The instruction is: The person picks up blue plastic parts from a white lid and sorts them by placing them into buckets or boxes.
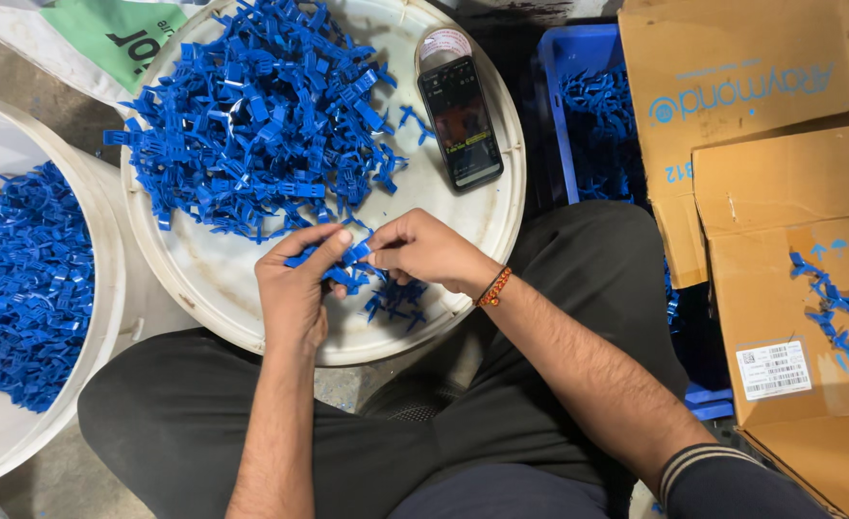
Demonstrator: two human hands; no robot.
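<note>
I pinch a small blue plastic clip (349, 258) between the fingertips of my left hand (295, 288) and my right hand (424, 252), both closed on it from opposite ends, just above the near edge of the round white lid (487, 207) I work on. The piece looks light and stiff, with thin prongs that I judge could snap or flick away if squeezed hard, so the thicker body seems the place to hold. A few loose clips (395, 298) lie right under my grip; the big heap of clips (261, 115) sits beyond it, and a phone (460, 120) lies beyond my right hand.
</note>
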